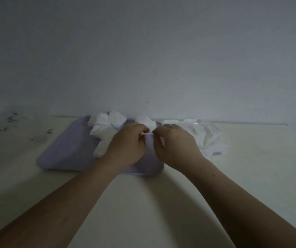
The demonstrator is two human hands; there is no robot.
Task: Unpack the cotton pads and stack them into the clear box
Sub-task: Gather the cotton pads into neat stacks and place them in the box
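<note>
Two bare forearms come in from the near corners, left (63,203) and right (242,203), and converge toward the far edge of the bench (143,203). The left grip (127,145) and right grip (176,145) are knuckles-up and nearly touching, both over the right half of a lavender tray (66,149). Both grips are clenched, fingers curled in, pinching a small white pad (148,134) between them. The pad is mostly hidden by the fingers, so only a thin edge shows. The loose pads (107,120) sit in an untidy heap on the tray's far side, up against the wall (143,51), with a few trailing down under the left grip. The tray lies skewed near the bench's far edge, left of centre. A crumpled pale wrapper (208,133) sits just beside the tray on the right, behind the right grip, also at the far edge. There are dark scuffs (11,119) on the bench's far left corner. The frame is dim and soft, so no finer detail.
</note>
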